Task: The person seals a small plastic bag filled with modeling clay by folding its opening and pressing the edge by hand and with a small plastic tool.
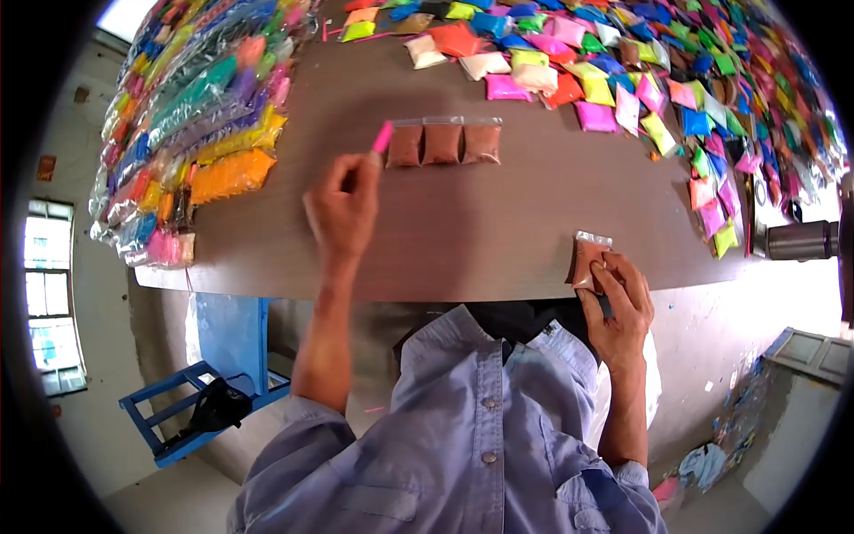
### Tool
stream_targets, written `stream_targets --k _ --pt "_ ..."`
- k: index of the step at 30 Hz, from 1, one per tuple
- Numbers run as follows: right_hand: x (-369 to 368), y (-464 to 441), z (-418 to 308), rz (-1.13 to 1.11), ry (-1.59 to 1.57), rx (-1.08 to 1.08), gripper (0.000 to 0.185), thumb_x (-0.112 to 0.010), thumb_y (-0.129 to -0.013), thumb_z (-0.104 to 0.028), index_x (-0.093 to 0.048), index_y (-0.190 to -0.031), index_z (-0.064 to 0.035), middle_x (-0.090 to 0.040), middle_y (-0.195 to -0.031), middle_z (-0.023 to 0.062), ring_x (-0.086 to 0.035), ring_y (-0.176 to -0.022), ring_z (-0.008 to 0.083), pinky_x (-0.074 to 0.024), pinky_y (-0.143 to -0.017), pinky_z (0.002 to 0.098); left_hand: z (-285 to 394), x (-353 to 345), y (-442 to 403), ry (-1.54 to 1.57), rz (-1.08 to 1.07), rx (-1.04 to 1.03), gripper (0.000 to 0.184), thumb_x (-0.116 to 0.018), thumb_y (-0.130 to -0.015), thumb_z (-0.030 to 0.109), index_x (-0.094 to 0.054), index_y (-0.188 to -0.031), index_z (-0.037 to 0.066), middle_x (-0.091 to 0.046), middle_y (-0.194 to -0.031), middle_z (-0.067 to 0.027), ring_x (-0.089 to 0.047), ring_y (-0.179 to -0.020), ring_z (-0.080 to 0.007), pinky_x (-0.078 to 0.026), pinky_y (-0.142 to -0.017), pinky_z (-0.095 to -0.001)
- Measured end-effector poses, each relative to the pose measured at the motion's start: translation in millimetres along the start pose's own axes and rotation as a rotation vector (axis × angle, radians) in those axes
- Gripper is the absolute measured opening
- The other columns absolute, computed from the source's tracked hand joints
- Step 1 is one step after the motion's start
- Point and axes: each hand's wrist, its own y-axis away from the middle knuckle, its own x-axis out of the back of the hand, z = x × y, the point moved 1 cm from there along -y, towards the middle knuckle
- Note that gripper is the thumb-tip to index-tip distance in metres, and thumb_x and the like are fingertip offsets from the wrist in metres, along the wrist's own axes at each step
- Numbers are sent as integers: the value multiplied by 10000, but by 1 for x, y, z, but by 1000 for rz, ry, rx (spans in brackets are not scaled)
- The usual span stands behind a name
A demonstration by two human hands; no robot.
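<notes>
Your left hand is raised over the tabletop, thumb and finger closed on a narrow, flat-looking pink strip. The strip's upper end is just beside the leftmost of three brown packets; whether it touches that packet cannot be told.

These three stand out as plump, roughly square pouches of clear, glossy film with flat transparent top edges, laid side by side in a row. Their filling is a dull, reddish brown.

Your right hand grips a single brown packet of like film and filling between thumb and fingers, near the front edge of the table, well apart from the row. Its clear strip points away from you.

The tabletop is smooth, brown and faintly grained. At its far right lies a loose heap of pillow-shaped coloured packets; at its left, shiny, crinkled clear-film bundles are piled, an orange ridged one near the front.
</notes>
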Motion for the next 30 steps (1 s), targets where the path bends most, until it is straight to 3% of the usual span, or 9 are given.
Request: stream_targets --k 11,15,19,24,26,30 --pt "-47 -63 -62 11 -106 153 308 -853 -778 7 -772 -1071 60 -743 -1192 169 -749 -1038 320 -611 -879 391 -105 21 -76 -146 114 -44 218 -756 -967 193 -697 -887 0 -647 -709 -103 -570 -601 -192 -483 -600 -342" --pt "-89 -107 -91 -1 -155 259 314 -854 -794 -16 -766 -1087 53 -739 -1174 170 -747 -1021 329 -606 -869 386 -97 23 -75 -59 121 -6 211 -765 -956 194 -711 -900 -2 -654 -699 -103 -583 -598 -194 -488 -597 -334" --pt "-133 -140 -110 30 -115 419 292 -860 -795 -42 -778 -1071 5 -742 -1149 120 -742 -969 303 -606 -802 378 -94 25 -74 1 97 97 211 -761 -956 183 -707 -880 -6 -648 -681 -86 -578 -598 -165 -479 -588 -325" --pt "-169 -160 -120 -4 -64 476 284 -881 -792 -105 -787 -1051 -33 -743 -1117 82 -721 -938 275 -552 -868 403 -95 23 -76 109 52 111 217 -754 -950 185 -700 -857 -4 -631 -667 -77 -562 -587 -151 -469 -583 -323" --pt "-175 -163 -120 -63 -26 457 292 -855 -827 -79 -783 -1100 -8 -748 -1175 111 -722 -1013 304 -549 -901 412 -92 24 -77 93 31 142 211 -751 -949 185 -703 -857 1 -632 -666 -77 -568 -584 -157 -470 -583 -325" --pt "-185 -162 -115 -63 8 448 297 -863 -826 -110 -788 -1102 -30 -752 -1178 90 -713 -1023 296 -528 -925 412 -92 22 -77 43 0 158 184 -740 -944 177 -710 -866 13 -627 -661 -76 -579 -576 -183 -477 -589 -340"
